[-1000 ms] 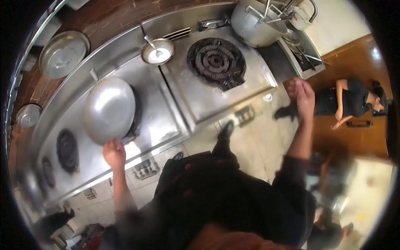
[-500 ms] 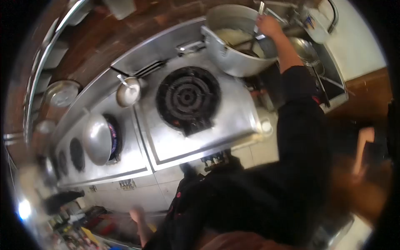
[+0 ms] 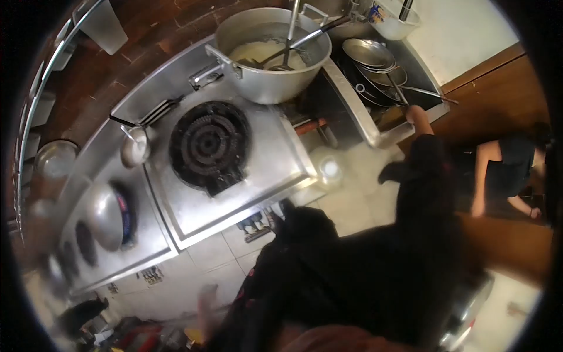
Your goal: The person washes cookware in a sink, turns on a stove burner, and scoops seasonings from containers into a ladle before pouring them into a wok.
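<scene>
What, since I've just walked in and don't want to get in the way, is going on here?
A person by the stove has their right hand at the sink, where it seems to hold a long handle among the pans. Their left hand is blurred, out at their side. The big pot stands near the bare burner with utensils in it, while a wide pan sits over a lit burner. Another person is at the right of the view.

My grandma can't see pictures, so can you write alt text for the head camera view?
A person's right grip is at a handle among pans in a metal basin. Nearby, a big pot holds utensils and something pale, beside a black burner. The left grip is a blur low in the view.
</scene>
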{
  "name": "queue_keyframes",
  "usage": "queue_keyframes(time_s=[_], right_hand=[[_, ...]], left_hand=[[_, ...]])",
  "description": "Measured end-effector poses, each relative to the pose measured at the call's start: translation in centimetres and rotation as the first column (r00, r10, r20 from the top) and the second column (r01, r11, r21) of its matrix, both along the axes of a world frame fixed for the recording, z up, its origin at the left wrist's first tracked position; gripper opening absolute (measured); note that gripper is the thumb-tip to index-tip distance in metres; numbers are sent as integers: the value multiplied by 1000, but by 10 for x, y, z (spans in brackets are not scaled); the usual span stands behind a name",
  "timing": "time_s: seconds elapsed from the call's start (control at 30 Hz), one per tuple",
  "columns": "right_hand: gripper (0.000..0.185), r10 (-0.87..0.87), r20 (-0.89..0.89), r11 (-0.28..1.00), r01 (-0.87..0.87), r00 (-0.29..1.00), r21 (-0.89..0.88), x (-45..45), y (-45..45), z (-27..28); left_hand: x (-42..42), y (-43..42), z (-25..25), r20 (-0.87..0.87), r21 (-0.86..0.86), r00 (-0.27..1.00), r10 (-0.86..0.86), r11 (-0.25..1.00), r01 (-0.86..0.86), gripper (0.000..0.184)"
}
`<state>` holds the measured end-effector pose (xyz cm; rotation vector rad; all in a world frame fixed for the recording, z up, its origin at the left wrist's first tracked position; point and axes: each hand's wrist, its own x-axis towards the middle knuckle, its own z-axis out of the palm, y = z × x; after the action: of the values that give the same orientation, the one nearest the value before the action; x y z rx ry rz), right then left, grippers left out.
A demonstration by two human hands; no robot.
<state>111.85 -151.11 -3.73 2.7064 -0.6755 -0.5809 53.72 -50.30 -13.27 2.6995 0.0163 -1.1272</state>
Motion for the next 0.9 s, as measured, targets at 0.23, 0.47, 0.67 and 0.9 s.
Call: queue_keyframes(time_s=[0.23,0.47,0.67,0.9], right_hand=[[21,-152,96,887,93,984,453,-7,80,70],[29,-457,-467,-369,316,757,874,13,75,20],[42,-294,-743,-912,58,601,407,54,111,-60],[11,-596,-441,-612,-23,671,791,-40,-4,58]], left_hand=[[202,-242,224,197,-414,917,347,877,-243,26],[421,-511,315,396,-660,916,-57,677,327,27],[652,-744,281,545,-627,838,-7,660,414,36],[853,-845,240,748,-480,620,236,838,261,57]])
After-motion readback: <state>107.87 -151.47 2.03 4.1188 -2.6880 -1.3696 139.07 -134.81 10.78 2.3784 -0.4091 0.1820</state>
